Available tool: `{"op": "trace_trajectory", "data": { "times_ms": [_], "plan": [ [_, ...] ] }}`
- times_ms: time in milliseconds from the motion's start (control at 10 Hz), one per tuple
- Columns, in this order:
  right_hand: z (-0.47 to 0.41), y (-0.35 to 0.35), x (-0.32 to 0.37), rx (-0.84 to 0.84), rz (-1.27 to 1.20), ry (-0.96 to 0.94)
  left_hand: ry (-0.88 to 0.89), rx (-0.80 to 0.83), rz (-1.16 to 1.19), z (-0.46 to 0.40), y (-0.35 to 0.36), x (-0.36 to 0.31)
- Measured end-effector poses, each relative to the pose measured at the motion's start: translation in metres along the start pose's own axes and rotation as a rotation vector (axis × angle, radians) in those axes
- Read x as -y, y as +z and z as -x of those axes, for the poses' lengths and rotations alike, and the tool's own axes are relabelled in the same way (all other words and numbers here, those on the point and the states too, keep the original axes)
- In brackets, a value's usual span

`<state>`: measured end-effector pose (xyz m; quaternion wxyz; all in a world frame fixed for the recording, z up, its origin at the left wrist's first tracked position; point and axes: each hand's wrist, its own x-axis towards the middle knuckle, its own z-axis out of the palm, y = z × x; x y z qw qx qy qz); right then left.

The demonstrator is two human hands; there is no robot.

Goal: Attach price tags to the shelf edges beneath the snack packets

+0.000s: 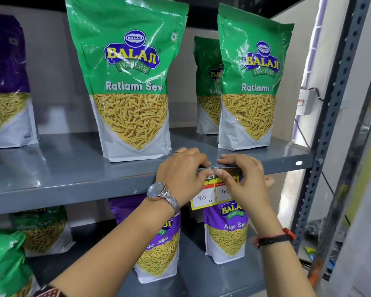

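A yellow price tag (pixel 206 197) with handwritten numbers hangs over the front edge of the grey shelf (pixel 73 189). My left hand (pixel 180 174) and my right hand (pixel 244 179) both pinch the tag's top strip against the shelf edge, thumbs in front and fingers on the shelf top. The tag sits between two green Ratlami Sev packets: a large one (pixel 129 82) to the left and another (pixel 251 82) to the right, both upright on this shelf. My hands cover the upper part of the tag.
A third green packet (pixel 206 86) stands behind at the back. A purple packet (pixel 7 82) is at the far left. Purple Aloo Sev packets (pixel 227 230) and green ones (pixel 43 228) fill the lower shelf. A perforated steel upright (pixel 338 103) frames the right side.
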<state>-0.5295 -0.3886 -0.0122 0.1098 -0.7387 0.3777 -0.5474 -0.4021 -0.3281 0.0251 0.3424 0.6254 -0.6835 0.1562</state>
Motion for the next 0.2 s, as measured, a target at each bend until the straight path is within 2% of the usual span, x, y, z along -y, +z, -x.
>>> {"op": "trace_trajectory", "data": {
  "times_ms": [100,200],
  "plan": [
    [-0.007,-0.005,0.006,0.102,0.000,0.044,0.014,0.085,0.065,-0.003,-0.009,0.002],
    [-0.011,-0.018,0.007,0.158,-0.119,0.090,0.035,0.131,0.170,0.000,-0.022,0.010]
  ]
}}
